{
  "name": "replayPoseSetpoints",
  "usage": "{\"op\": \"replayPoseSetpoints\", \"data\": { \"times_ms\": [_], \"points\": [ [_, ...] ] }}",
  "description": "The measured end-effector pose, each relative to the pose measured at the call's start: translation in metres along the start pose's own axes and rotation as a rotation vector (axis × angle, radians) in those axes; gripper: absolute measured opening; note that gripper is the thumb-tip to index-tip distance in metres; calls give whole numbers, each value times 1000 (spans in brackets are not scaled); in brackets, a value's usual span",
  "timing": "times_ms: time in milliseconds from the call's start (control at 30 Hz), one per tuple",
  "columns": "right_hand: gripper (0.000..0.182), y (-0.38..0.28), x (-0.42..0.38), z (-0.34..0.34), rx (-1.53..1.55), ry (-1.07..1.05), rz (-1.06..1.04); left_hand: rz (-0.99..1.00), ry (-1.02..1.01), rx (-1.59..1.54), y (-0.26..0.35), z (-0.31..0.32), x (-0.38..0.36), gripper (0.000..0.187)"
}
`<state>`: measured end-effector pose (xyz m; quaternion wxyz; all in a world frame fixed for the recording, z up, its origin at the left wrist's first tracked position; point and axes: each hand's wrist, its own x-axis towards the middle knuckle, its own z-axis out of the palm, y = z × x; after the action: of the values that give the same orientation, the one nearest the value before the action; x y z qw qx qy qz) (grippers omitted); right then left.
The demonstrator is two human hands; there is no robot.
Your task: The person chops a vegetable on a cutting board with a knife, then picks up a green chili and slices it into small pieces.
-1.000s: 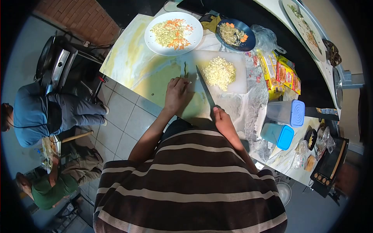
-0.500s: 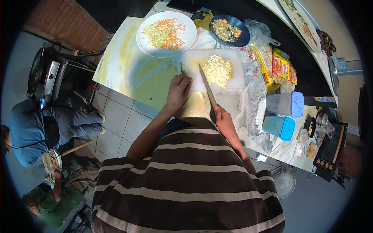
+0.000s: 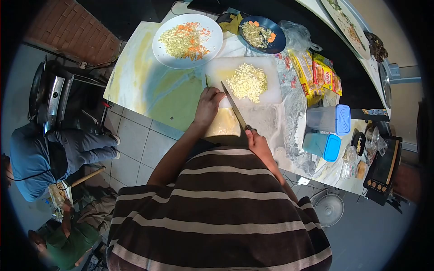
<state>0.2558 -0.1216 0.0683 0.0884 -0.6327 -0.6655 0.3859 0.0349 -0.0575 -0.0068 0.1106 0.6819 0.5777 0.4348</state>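
Nearest the camera: striped shirt, both forearms reaching forward over the tabletop.

Right hand: grip closed around the handle of a knife. Blade runs diagonally up and left, tip at the near left part of the white cutting board, close to the left hand's fingers.

Left hand: fingers curled down, pinning a thin green vegetable at the board's left edge. Grip mostly closed on it; only the far end of the vegetable shows past the fingertips.

On the board, right of the blade: heap of pale chopped pieces, apart from the knife.

Right side of tabletop: two blue-lidded plastic containers, one nearer, one farther; beyond them yellow food packets.

Far edge: white plate with chopped pale and orange bits, just beyond the board; dark blue bowl with shreds and orange slices to its right.

On the floor at left, two other people sit low.
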Motion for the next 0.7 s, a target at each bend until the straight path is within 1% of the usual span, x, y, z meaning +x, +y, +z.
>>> {"op": "replayPoseSetpoints", "data": {
  "times_ms": [133, 200, 267, 400, 500, 567, 700],
  "points": [
    [40, 3, 4, 2, -51, -37, 16, 18, 8, 14, -2, 1, -1, 12],
    [39, 2, 6, 4, -151, -18, 17, 22, 14, 15, -3, 2, -2, 12],
    [38, 3, 10, 9, -199, 0, 2, 15, -21, 18, -4, 3, -2, 22],
    [38, 0, 17, 11, -273, 36, -20, 7, -5, 6, -5, 3, -3, 19],
    [38, -1, 15, 6, -247, 71, 0, 47, 13, -2, -2, 0, 0, 15],
    [38, 7, 16, 6, -205, 69, -4, 6, 29, -39, 2, -2, 2, 10],
    [38, 1, 9, 3, -114, 34, 19, 60, 47, -33, -1, -1, 0, 12]
  ]
}}
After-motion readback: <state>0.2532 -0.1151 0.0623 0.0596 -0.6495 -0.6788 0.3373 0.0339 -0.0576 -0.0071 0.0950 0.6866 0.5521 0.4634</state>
